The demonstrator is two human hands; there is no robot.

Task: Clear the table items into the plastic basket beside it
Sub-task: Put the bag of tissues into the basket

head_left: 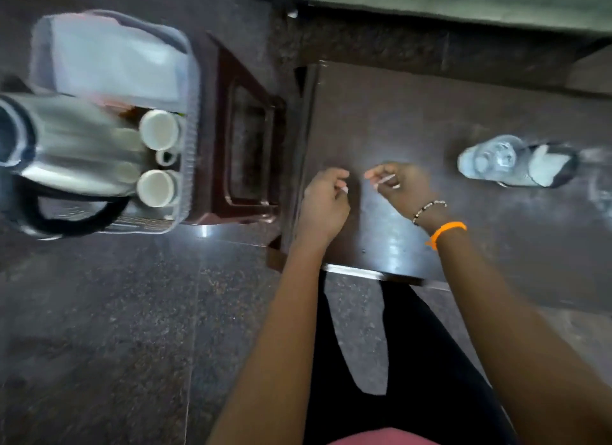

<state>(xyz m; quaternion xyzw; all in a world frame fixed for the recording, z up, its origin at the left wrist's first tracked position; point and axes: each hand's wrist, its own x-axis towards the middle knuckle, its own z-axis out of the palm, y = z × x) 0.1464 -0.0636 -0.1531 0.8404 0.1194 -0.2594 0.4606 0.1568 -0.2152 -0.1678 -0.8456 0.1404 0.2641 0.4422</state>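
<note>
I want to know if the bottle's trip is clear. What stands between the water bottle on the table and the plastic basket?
Both hands: the left hand and right hand hover over the table between the lying water bottle and the plastic basket. A dark stool also fills that gap.

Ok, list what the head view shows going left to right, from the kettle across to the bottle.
Steel kettle → two white cups in the plastic basket → dark red stool → left hand → right hand → clear bottle lying on the table.
</note>
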